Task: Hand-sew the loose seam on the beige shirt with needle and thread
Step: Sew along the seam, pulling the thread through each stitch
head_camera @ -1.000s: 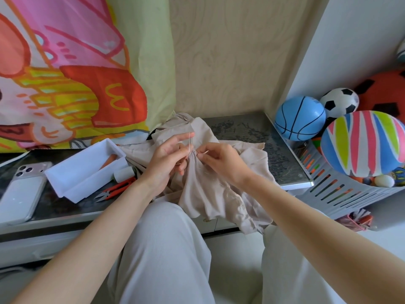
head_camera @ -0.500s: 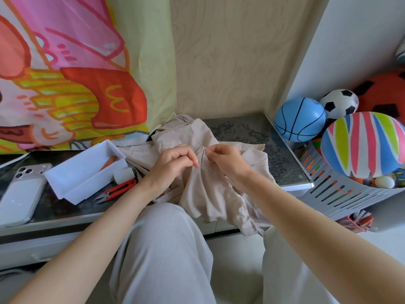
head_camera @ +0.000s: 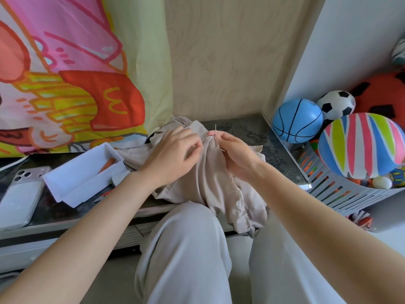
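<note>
At frame centre, the left hand [head_camera: 175, 154] pinches the shirt [head_camera: 210, 185] while the right hand [head_camera: 237, 155] pinches the upright needle [head_camera: 215, 129].

The one sign that can be read is a yellow double-arch "M" [head_camera: 115, 100]. It is drawn on the red fries carton [head_camera: 83, 84] of the cartoon printed on the bright hanging cloth [head_camera: 142, 40], up and to the left of the left grip [head_camera: 173, 152]. No word or number goes with it. On the dark surface [head_camera: 238, 126], behind and to the right of the right grip [head_camera: 238, 154], lie faint pale markings [head_camera: 275, 159] that look like lines of print but are too blurred to read.
</note>
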`<state>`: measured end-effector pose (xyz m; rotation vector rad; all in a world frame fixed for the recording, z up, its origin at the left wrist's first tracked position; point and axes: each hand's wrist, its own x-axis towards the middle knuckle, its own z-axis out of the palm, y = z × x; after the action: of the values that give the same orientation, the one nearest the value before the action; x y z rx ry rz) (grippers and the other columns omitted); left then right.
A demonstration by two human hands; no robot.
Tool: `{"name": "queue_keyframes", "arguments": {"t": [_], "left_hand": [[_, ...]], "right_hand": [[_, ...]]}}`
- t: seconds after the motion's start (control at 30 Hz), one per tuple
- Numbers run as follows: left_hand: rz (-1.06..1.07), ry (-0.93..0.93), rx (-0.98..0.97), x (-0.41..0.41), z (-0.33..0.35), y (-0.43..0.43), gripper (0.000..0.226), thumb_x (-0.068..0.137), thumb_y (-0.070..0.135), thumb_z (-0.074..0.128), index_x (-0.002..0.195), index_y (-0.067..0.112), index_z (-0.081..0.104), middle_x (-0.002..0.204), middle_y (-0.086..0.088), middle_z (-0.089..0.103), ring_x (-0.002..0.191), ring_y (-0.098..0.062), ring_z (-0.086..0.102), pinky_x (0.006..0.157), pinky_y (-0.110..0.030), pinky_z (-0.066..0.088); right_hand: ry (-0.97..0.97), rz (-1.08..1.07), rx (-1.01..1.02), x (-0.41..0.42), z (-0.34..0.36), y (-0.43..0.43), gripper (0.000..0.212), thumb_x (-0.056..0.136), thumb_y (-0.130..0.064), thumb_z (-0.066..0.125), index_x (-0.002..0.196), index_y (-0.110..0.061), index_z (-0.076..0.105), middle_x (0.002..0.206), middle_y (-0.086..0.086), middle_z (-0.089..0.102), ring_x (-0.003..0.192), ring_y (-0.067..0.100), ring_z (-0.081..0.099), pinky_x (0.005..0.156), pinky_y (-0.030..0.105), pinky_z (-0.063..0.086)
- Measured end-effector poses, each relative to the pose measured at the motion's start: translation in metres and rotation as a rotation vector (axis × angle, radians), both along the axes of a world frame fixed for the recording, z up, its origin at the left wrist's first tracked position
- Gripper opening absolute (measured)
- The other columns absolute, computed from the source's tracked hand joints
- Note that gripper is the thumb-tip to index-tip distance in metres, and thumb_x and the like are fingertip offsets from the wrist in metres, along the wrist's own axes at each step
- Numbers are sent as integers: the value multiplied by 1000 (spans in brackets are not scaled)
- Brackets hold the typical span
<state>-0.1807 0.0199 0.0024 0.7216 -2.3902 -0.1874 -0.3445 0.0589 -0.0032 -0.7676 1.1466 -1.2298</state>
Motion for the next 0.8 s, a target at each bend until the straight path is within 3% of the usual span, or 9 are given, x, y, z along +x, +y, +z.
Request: {"name": "queue_keyframes", "arguments": {"t": [0.1,0.23,0.3,0.37,0.43,0.57,0.7,0.8], "left_hand": [[30,15,-105,-6,9,-11,18,85,22,43,74,13,54,72,15,28,74,-4,21,69,-25,24],[34,-44,-140,-19,12,-16,20,86,22,40,78,14,56,74,8,43,75,-13,32,71,-30,29],[54,-63,-181,-25,10,-14,22,86,21,40,78,14,58,78,1,54,79,-16,36,71,-29,24],[88,-72,-219,-29,7,-13,23,86,21,39,77,14,59,80,-1,58,80,-17,36,71,-29,22],[122,-93,-280,-32,5,-12,23,86,20,40,76,15,59,84,-1,61,82,-18,35,70,-31,21],[151,-113,-353,-44,4,-10,11,84,13,55,76,16,62,99,1,67,84,-19,35,70,-32,21],[89,-108,-364,-59,5,0,19,85,15,47,78,14,65,98,-3,63,85,-21,36,71,-32,24],[79,-100,-392,-64,3,5,14,83,13,55,79,14,68,95,-4,63,84,-21,36,71,-32,25]], "right_hand": [[20,-23,-27,-7,10,-3,23,101,-14,39,85,-17,55,72,-1,50,56,8,45,55,22,35],[69,-84,-47,-17,15,-6,22,101,-14,41,85,-16,56,67,0,41,57,10,32,54,25,25],[90,-131,-19,-20,15,-2,19,100,-14,43,87,-15,57,66,-1,45,58,9,40,53,21,34],[151,-202,-2,-21,12,2,17,98,-13,47,87,-15,60,73,-1,52,67,10,48,62,20,42],[235,-299,-2,-22,8,4,17,96,-11,48,88,-13,62,77,1,55,72,11,51,69,24,43],[336,-436,-104,-24,7,7,17,96,-11,47,87,-12,62,66,0,48,61,8,44,63,22,39],[435,-558,-177,-33,5,10,20,97,-15,46,84,-18,61,71,-5,57,69,9,53,77,34,47],[459,-622,-209,-39,6,14,21,97,-17,46,81,-23,58,78,-5,65,79,13,62,89,39,51]]}}
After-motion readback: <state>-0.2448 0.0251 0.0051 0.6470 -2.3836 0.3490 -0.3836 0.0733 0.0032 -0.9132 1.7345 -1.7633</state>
